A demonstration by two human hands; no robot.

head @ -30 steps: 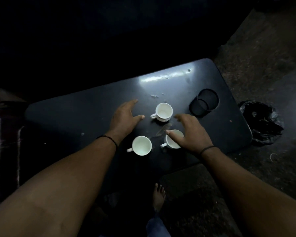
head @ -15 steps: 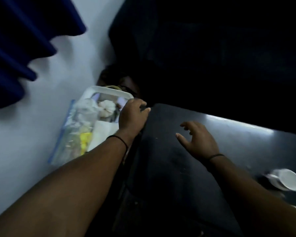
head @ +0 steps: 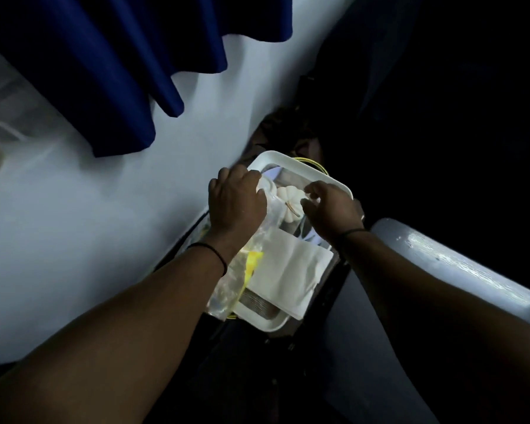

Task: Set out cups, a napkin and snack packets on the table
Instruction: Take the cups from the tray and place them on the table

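A white tray (head: 266,324) sits low beside the wall, left of the table (head: 459,264). On it lie a folded white napkin (head: 291,273), a clear plastic packet (head: 242,276) with yellow inside, and a small white pumpkin-shaped thing (head: 289,206). My left hand (head: 234,203) lies over the packet's far end with its fingers curled down around it. My right hand (head: 334,211) hovers over the tray's right side, fingers bent, tips just above the pumpkin-shaped thing. What those fingers touch is hidden. No cups are in view.
A pale wall (head: 89,224) runs along the left, with a dark blue curtain (head: 114,65) hanging over it. Dark furniture fills the upper right. The table's lit corner juts in at the right, close to the tray.
My view swung left from the three cups on the table to the tray by the wall. Both hands moved from the table onto the tray; the left shifted from its right rim to the packet.
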